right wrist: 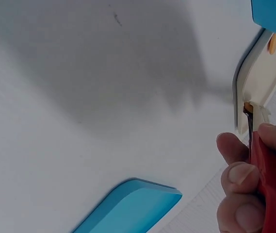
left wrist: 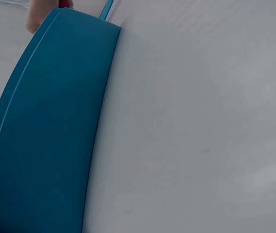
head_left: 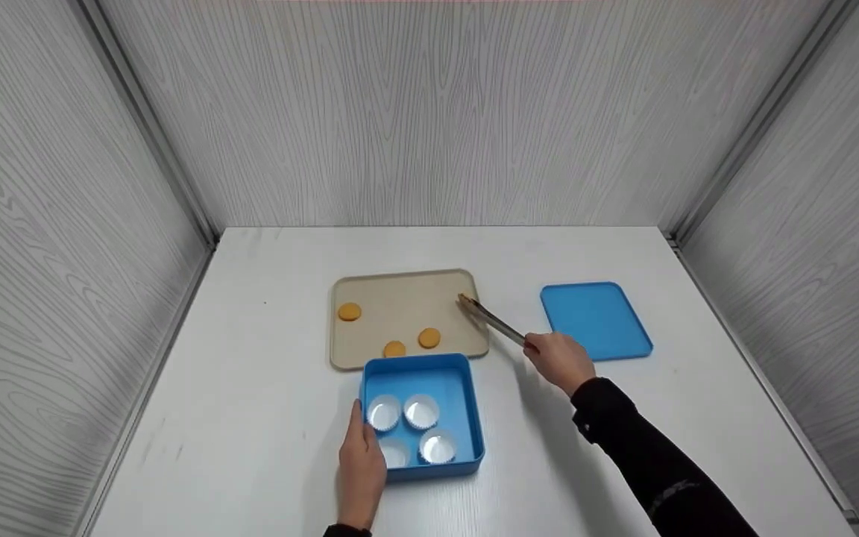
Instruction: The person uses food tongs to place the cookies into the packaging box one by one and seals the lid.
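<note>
In the head view my right hand (head_left: 560, 362) grips tongs (head_left: 500, 322), whose red handle (right wrist: 268, 179) shows in the right wrist view. A small orange-brown piece (right wrist: 248, 108) is at the tong tips, over the right side of a beige tray (head_left: 400, 294). On that tray lie three round orange cookies, one at the left (head_left: 350, 312), one near the middle (head_left: 429, 338) and one at the front edge (head_left: 394, 348). My left hand (head_left: 362, 466) holds the left wall of an open blue box (head_left: 459, 395). Several white cupcake liners (head_left: 421, 412) stand inside the box.
A shallow blue lid (head_left: 597, 321) lies on the white table (head_left: 265, 418), to the right of the tray. The box's far wall overlaps the tray's front edge in the head view. Grey wood-patterned panels (head_left: 437, 112) enclose the table at the back and both sides.
</note>
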Demonstrator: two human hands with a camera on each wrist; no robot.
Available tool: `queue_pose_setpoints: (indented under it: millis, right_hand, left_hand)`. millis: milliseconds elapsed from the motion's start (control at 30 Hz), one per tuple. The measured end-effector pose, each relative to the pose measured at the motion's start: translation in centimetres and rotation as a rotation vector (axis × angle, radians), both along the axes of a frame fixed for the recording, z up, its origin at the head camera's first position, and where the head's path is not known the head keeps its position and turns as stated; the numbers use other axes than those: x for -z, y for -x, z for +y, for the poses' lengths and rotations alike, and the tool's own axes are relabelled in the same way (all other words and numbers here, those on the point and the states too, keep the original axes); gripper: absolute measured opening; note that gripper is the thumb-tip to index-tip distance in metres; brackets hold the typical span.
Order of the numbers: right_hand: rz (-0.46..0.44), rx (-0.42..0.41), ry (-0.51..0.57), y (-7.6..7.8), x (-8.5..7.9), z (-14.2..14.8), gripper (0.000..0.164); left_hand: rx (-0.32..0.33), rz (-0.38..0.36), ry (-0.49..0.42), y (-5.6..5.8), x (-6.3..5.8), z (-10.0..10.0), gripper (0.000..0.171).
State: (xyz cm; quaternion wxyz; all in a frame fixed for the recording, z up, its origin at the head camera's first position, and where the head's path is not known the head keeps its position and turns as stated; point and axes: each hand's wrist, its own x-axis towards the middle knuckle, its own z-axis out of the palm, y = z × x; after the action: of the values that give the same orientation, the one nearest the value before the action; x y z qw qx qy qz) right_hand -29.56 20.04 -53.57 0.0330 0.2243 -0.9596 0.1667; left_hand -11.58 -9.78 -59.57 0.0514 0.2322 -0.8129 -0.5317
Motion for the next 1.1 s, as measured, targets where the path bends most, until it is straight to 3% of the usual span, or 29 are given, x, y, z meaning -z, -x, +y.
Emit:
queue_pose_setpoints:
  millis: [600,833,1100]
  right_hand:
    - [0.029,0.01,0.03,-1.2,1.1,3.6,0.007]
    - [0.12,-0.022,0.055,-2.7,1.0,4.2,0.004]
    - [0.198,-0.071,0.094,-5.3,-0.4,3.7,0.007]
  left_hand:
    - [-0.008,-0.004,-0.011,0.0,0.3,0.2,0.052]
    - [0.001,-0.01,0.009,-0.1,0.1,0.0,0.053]
    - [0.0,-0.021,0.02,0.0,0.0,0.0,0.053]
